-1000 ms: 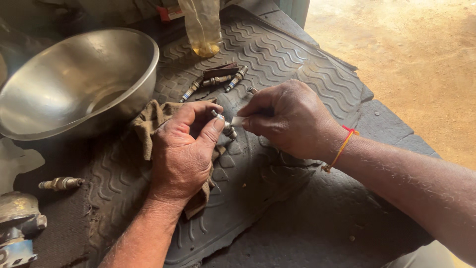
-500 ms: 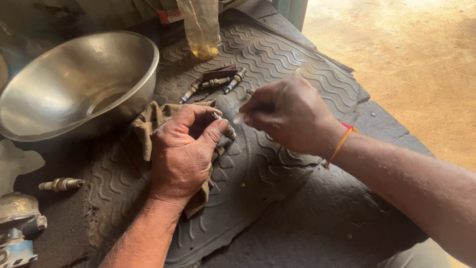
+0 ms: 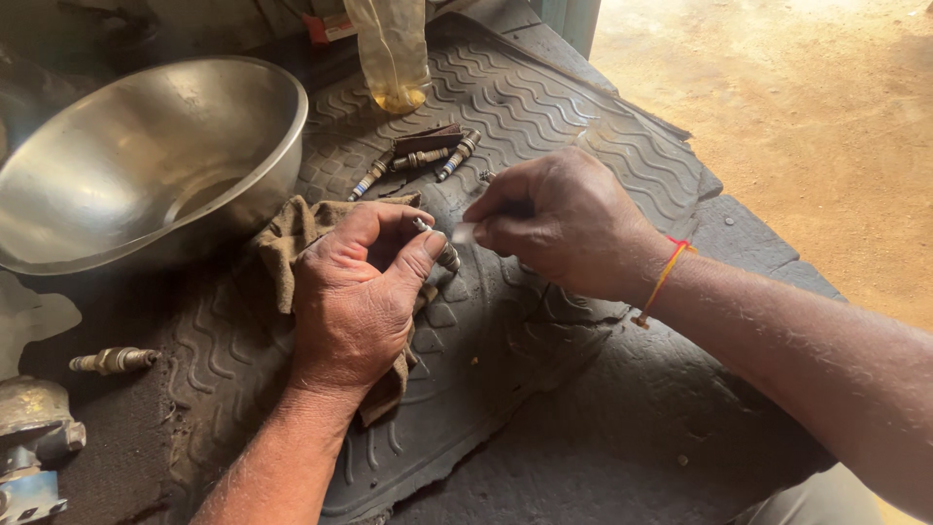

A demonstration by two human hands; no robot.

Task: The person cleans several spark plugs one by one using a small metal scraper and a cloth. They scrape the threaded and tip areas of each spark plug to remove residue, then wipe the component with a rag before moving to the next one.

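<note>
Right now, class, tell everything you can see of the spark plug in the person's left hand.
The spark plug is small, grimy grey metal, mostly hidden. It lies pinched between the thumb and fingers of the left hand, its tip pointing toward the right hand, just above a brown rag and the ribbed rubber mat. The right hand holds something small and blurred close to its tip.

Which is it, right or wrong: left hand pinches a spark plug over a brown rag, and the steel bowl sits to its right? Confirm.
Wrong on one point. In the head view, the steel bowl sits to the left of the left hand, not its right. The spark plug and brown rag are as stated.
</note>
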